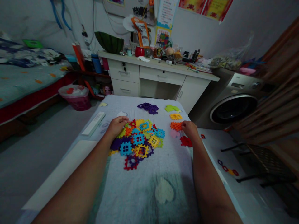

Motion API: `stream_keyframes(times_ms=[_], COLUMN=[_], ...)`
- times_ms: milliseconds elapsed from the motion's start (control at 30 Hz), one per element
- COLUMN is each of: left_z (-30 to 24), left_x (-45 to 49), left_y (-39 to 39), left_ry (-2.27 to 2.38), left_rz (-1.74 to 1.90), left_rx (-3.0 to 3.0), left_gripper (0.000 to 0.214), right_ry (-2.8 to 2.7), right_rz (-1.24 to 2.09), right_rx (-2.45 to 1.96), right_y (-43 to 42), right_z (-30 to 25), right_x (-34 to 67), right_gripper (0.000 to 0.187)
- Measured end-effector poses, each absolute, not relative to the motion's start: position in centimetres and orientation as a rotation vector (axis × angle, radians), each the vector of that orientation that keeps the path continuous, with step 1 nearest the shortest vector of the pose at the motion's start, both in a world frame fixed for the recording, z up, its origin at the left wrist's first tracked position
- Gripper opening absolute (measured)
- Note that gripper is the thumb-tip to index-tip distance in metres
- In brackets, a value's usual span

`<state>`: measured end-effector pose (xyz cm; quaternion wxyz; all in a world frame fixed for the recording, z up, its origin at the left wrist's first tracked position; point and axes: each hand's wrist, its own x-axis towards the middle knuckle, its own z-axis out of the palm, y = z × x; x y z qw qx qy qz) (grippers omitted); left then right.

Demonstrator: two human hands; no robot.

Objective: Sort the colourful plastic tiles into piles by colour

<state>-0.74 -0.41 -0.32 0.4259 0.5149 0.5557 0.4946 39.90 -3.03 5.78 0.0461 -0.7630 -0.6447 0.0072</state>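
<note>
A mixed pile of plastic interlocking building tiles [138, 139] in blue, yellow, purple, red and green lies on the cloth-covered table [130, 199]. At the pile's upper left edge rests my left hand [117, 125], fingers stretched towards the tiles and holding nothing that I can see. My right hand [190, 128] pinches the edge of an orange building tile [176, 126] at the small orange group on the right. Around it lie red tiles [186, 141], pink tiles [174, 134], yellow tiles [176, 116] and lime green tiles [172, 108]. Purple tiles [148, 108] form a group farther back.
On the table's left side lies a long white box [93, 123]. Behind the table stands a white desk [161, 76] with a watermelon [109, 42] and clutter. A washing machine [230, 99] and a chair [266, 163] are at the right; several tiles [227, 169] lie lower beside the table.
</note>
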Motion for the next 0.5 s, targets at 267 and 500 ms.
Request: stream_keyframes(times_ms=[267,500], left_z=[-0.2,1.0], left_x=[-1.0,-0.1], left_y=[0.0,-0.7], left_ry=[1.355,1.451], left_rz=[1.174,1.083], left_rx=[1.25,1.401], left_gripper=[0.032,0.023], right_ry=[-2.061,-2.313], right_rz=[0.02,0.17], right_rx=[-2.278,-1.769], right_y=[-3.1,-4.0], right_z=[6.4,7.1], right_x=[39.2,32.9], right_gripper=[0.022,0.019])
